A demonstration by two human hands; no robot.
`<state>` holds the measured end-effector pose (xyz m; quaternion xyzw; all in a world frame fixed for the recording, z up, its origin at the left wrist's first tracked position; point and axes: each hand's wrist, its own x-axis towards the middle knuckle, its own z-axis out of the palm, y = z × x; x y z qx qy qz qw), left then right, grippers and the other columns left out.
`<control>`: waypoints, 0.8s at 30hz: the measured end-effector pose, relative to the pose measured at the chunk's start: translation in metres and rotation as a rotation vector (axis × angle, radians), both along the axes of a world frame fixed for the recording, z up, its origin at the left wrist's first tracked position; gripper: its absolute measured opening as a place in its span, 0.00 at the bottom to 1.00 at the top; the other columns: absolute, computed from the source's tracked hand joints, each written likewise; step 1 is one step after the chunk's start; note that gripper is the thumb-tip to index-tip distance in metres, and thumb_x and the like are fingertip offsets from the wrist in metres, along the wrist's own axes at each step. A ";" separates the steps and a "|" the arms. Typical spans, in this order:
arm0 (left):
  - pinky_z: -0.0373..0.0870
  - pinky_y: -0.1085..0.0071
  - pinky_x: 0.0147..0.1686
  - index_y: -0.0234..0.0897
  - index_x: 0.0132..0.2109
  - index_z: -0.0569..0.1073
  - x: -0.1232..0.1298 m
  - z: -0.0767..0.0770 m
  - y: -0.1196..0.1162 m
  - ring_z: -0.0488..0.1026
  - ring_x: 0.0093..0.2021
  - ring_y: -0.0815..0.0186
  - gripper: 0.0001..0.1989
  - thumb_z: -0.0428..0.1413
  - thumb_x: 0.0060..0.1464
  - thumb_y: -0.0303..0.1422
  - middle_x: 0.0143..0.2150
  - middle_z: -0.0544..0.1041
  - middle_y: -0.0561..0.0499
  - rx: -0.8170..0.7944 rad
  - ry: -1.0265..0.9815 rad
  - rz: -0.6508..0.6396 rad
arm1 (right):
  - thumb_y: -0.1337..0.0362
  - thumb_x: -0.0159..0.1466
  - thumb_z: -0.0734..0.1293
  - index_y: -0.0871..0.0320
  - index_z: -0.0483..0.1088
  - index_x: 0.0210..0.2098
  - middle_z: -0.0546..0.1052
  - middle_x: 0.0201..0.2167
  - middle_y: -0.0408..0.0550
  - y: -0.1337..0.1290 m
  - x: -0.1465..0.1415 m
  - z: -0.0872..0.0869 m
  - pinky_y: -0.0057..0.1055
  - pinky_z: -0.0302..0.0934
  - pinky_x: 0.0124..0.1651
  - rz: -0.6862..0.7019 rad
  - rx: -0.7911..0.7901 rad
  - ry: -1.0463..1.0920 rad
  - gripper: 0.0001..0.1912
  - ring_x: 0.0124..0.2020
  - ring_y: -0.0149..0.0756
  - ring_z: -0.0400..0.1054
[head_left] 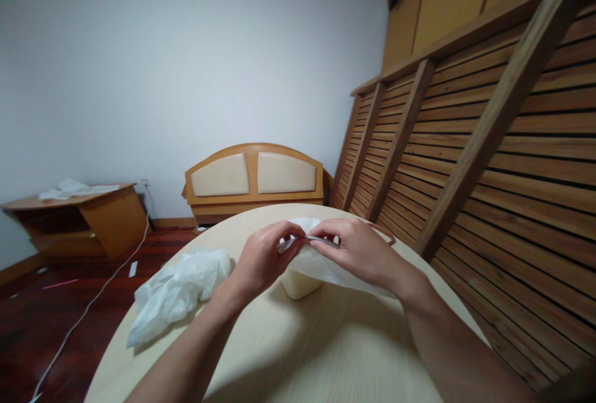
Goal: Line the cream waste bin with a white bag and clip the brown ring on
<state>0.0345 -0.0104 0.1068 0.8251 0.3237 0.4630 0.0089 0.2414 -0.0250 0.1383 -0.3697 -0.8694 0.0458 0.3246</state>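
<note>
The left hand [269,254] and right hand [356,244] both pinched the edge of a thin translucent white plastic bag [315,265], close together. It spread crosswise just below them, mostly under the right hand, partly covering a cream round-cornered object [300,287] on the pale round wooden table [354,353]. A crumpled white plastic bag [184,285] lay beside the left hand.

2 hands [264,254]: bare | 2 forearms [189,350]: bare, narrowing toward wrists [231,294]
</note>
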 end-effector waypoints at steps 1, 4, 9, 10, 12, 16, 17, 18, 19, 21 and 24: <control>0.67 0.76 0.29 0.38 0.38 0.73 0.001 -0.001 0.000 0.73 0.29 0.70 0.01 0.58 0.59 0.29 0.31 0.79 0.53 -0.009 -0.010 0.004 | 0.62 0.68 0.66 0.52 0.78 0.42 0.82 0.38 0.43 0.000 0.001 0.001 0.30 0.61 0.41 0.008 -0.013 0.005 0.09 0.38 0.35 0.73; 0.66 0.76 0.28 0.38 0.37 0.72 0.001 -0.003 0.002 0.72 0.27 0.71 0.03 0.59 0.59 0.31 0.30 0.78 0.55 -0.040 -0.025 0.001 | 0.63 0.67 0.66 0.52 0.79 0.41 0.81 0.36 0.42 0.000 0.005 0.003 0.28 0.60 0.38 0.040 -0.037 0.006 0.08 0.35 0.33 0.73; 0.69 0.73 0.33 0.40 0.43 0.71 -0.004 0.002 -0.001 0.75 0.36 0.66 0.08 0.60 0.56 0.33 0.38 0.79 0.51 -0.089 0.011 0.024 | 0.66 0.66 0.66 0.52 0.79 0.42 0.81 0.34 0.41 0.002 0.014 0.006 0.26 0.60 0.37 0.040 -0.037 0.055 0.10 0.33 0.31 0.72; 0.70 0.71 0.35 0.41 0.44 0.71 -0.006 0.004 -0.002 0.75 0.38 0.65 0.09 0.60 0.56 0.32 0.40 0.79 0.50 -0.093 0.035 0.049 | 0.66 0.66 0.65 0.53 0.79 0.42 0.81 0.34 0.42 0.003 0.016 0.007 0.26 0.61 0.37 0.023 -0.033 0.066 0.10 0.33 0.31 0.72; 0.70 0.68 0.38 0.41 0.45 0.71 -0.010 0.008 -0.003 0.74 0.41 0.62 0.09 0.58 0.56 0.30 0.41 0.78 0.50 -0.080 0.092 0.127 | 0.66 0.66 0.65 0.54 0.78 0.42 0.81 0.35 0.43 0.005 0.021 0.007 0.27 0.61 0.37 -0.027 -0.012 0.082 0.10 0.32 0.31 0.72; 0.69 0.65 0.40 0.41 0.44 0.70 -0.019 0.012 -0.003 0.74 0.43 0.60 0.08 0.54 0.56 0.28 0.42 0.77 0.49 -0.063 0.182 0.307 | 0.64 0.65 0.65 0.55 0.78 0.40 0.81 0.36 0.45 0.010 0.030 0.008 0.28 0.62 0.37 -0.133 0.042 0.097 0.10 0.32 0.33 0.72; 0.69 0.65 0.40 0.41 0.45 0.70 -0.021 0.011 -0.001 0.74 0.43 0.60 0.08 0.54 0.57 0.29 0.43 0.76 0.49 -0.069 0.195 0.332 | 0.64 0.65 0.65 0.56 0.78 0.40 0.81 0.35 0.45 0.011 0.032 0.008 0.28 0.62 0.37 -0.157 0.045 0.103 0.10 0.32 0.33 0.72; 0.70 0.65 0.40 0.41 0.46 0.70 -0.024 0.011 0.000 0.74 0.44 0.59 0.09 0.55 0.57 0.30 0.44 0.76 0.49 -0.072 0.202 0.346 | 0.63 0.65 0.65 0.56 0.78 0.40 0.81 0.35 0.45 0.013 0.033 0.008 0.28 0.62 0.37 -0.181 0.041 0.112 0.10 0.32 0.33 0.72; 0.70 0.64 0.41 0.42 0.48 0.69 -0.027 0.009 0.001 0.74 0.45 0.59 0.12 0.56 0.57 0.32 0.45 0.76 0.48 -0.072 0.209 0.348 | 0.62 0.65 0.65 0.56 0.78 0.40 0.81 0.35 0.45 0.014 0.035 0.008 0.28 0.62 0.36 -0.206 0.035 0.129 0.10 0.31 0.34 0.72; 0.71 0.63 0.43 0.42 0.53 0.66 -0.033 0.007 0.004 0.74 0.47 0.58 0.19 0.59 0.55 0.35 0.49 0.76 0.47 -0.073 0.230 0.326 | 0.60 0.65 0.65 0.56 0.78 0.41 0.81 0.34 0.46 0.017 0.040 0.007 0.29 0.62 0.35 -0.247 0.019 0.180 0.11 0.31 0.34 0.72; 0.72 0.64 0.42 0.43 0.56 0.64 -0.040 0.003 0.008 0.76 0.46 0.58 0.27 0.63 0.51 0.35 0.52 0.75 0.47 -0.093 0.269 0.283 | 0.59 0.64 0.65 0.57 0.78 0.40 0.81 0.33 0.46 0.023 0.046 0.005 0.29 0.62 0.32 -0.291 0.014 0.248 0.12 0.30 0.36 0.72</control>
